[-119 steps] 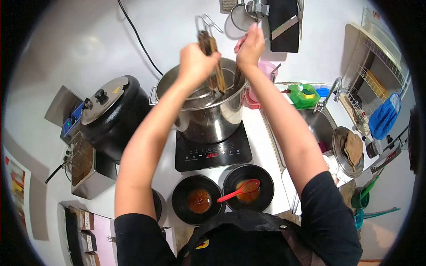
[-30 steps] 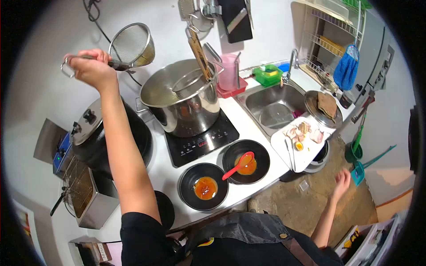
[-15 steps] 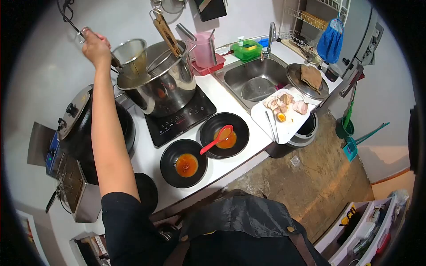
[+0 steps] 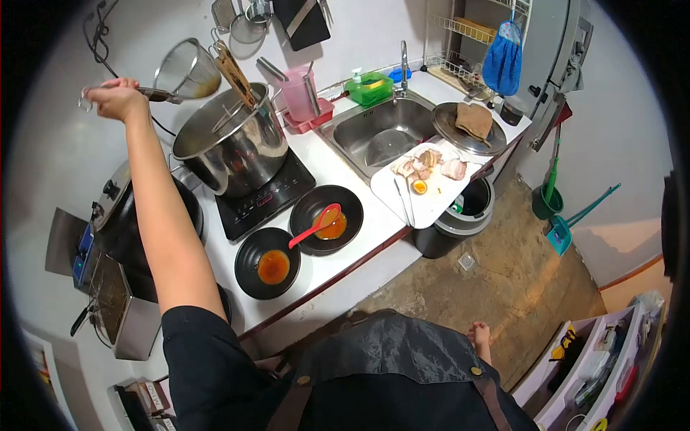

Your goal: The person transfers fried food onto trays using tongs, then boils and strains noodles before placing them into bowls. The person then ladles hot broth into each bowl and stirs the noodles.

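The strainer is raised to the left of the pot, its handle gripped by the left hand; whether its basket overhangs the pot cannot be told. Nothing is seen in the right hand, held low and well apart from the pot; its finger spread cannot be judged. Drips, probably hot, could be flung onto the counter beside the pot by a wide swing, and the wooden-handled strainer leaning in it could be knocked by a low pass.

The pot is reachable from the front — wooden handles and strainer crowd its back.
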Tool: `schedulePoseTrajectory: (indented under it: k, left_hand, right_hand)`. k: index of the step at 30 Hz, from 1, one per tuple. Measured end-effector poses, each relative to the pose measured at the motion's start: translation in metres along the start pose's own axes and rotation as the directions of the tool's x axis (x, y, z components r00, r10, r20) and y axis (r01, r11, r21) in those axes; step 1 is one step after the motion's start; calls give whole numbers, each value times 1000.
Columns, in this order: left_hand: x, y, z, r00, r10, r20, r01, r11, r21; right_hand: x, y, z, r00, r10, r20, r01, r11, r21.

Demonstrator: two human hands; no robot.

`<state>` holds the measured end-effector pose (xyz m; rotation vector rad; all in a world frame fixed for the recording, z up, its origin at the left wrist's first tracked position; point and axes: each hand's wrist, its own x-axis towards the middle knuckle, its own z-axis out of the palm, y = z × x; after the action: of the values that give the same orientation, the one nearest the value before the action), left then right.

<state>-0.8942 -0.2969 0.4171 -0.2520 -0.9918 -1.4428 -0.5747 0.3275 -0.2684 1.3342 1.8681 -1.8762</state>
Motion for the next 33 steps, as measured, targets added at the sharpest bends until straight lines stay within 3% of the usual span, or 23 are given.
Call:
schedulePoseTrajectory:
  k: [1, 3, 4, 7, 10, 12, 14, 15, 16, 18, 19, 20, 21, 22, 23, 24, 27, 29, 30, 33]
  left_hand:
    - [-2, -7, 2, 999, 42, -21, -41, 998, 42]
    - [-25, -16, 8, 991, 120, -60, -110, 984, 143]
    - [-33, -14, 8, 997, -66, 28, 59, 980, 190]
    - [-32, -14, 3, 998, 20, -61, -11, 989, 144]
    - [-37, -13, -10, 996, -20, -91, 28, 996, 82]
    - [-44, -9, -14, 999, -23, -47, 30, 987, 158]
    - [-46, 5, -18, 993, -36, -111, 43, 997, 70]
    - [-45, 9, -18, 989, -47, -138, 51, 998, 29]
    - [-41, 5, -20, 989, -93, -116, 93, 996, -8]
    - [-47, 12, -17, 996, -86, -34, 88, 993, 74]
    - [-45, 16, -17, 997, -81, 7, 80, 991, 110]
    - [-39, 17, -19, 995, -94, -17, 95, 995, 22]
    - [-35, 15, -21, 995, -96, 10, 96, 995, 12]
    - [-35, 11, -22, 995, -97, 38, 97, 995, 4]
    - [-36, 9, -23, 993, -96, 65, 96, 995, -3]
    - [-38, 10, -22, 992, -92, 91, 90, 996, 20]
    - [-36, 6, -34, 991, -94, 92, 90, 995, 54]
    - [-30, 6, -49, 994, -40, 103, 37, 999, 31]
    - [-26, 7, -56, 994, -19, 107, 16, 1000, 23]
    - [-18, 16, -71, 994, -22, 112, 15, 998, 58]
  right_hand:
    - [1, 7, -2, 1000, 19, -9, -19, 999, 30]
    - [-27, 15, -3, 1000, -7, 25, 9, 995, -96]
    - [-36, 21, -3, 999, -9, 32, 13, 991, -133]
    - [-55, 55, -5, 999, 37, 9, -35, 978, -204]
    - [-68, 81, -14, 991, 45, -122, -84, 939, -332]
    - [-62, 63, -8, 964, -50, -262, -57, 920, -387]
    - [-35, 5, 16, 883, -266, -387, 171, 949, -264]
    - [-12, -32, 37, 830, -390, -398, 382, 918, -103]
    - [-35, -109, 66, 724, -591, -355, 571, 803, -171]
    - [-76, -247, 137, 508, -827, -242, 861, 494, 119]
    - [-104, -307, 172, 428, -894, -133, 899, 406, 164]
    - [-126, -357, 214, 307, -948, -78, 930, 282, 236]
    - [-155, -408, 256, 74, -997, 23, 922, 77, 380]
    - [-212, -455, 291, -38, -990, 134, 902, 24, 430]
    - [-249, -489, 326, -69, -977, 204, 955, -5, 296]
    - [-277, -521, 365, -167, -958, 235, 882, -39, 470]
    - [-314, -595, 481, -105, -969, 224, 928, -15, 371]
    - [-319, -623, 538, 21, -948, 318, 848, 185, 496]
    - [-325, -628, 553, 5, -946, 325, 793, 202, 575]
    - [-331, -611, 559, 5, -972, 234, 831, 134, 539]
